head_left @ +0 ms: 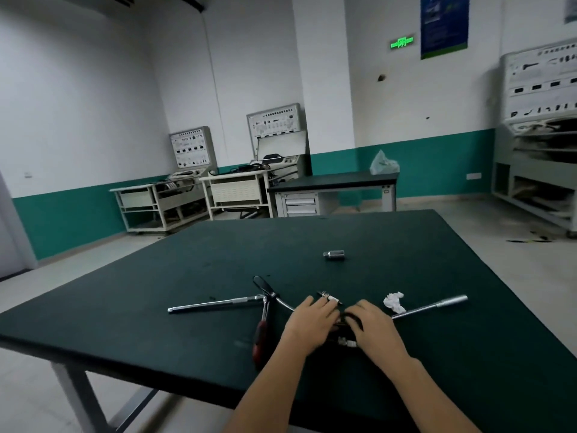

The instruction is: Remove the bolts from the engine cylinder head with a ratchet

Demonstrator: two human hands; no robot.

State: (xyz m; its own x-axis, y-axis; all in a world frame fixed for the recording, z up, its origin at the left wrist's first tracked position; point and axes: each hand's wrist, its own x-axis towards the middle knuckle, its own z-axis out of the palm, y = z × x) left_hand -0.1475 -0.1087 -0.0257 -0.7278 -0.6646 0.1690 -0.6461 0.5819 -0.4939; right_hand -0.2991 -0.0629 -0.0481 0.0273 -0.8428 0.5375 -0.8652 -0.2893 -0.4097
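Gripping a dark part (346, 318) on the desk (343, 239), the right hand (373, 326) curls its fingers round it; whether the left hand (307, 323) grips is unclear. The likely ratchet (262, 284) lies beside the left hand, handle toward it.

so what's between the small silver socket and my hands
In the head view, mostly bare dark green table mat after the small silver socket, then a small black-and-silver part right by the left hand.

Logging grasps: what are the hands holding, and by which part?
The left hand and right hand cover a small dark object; grip and part cannot be told.
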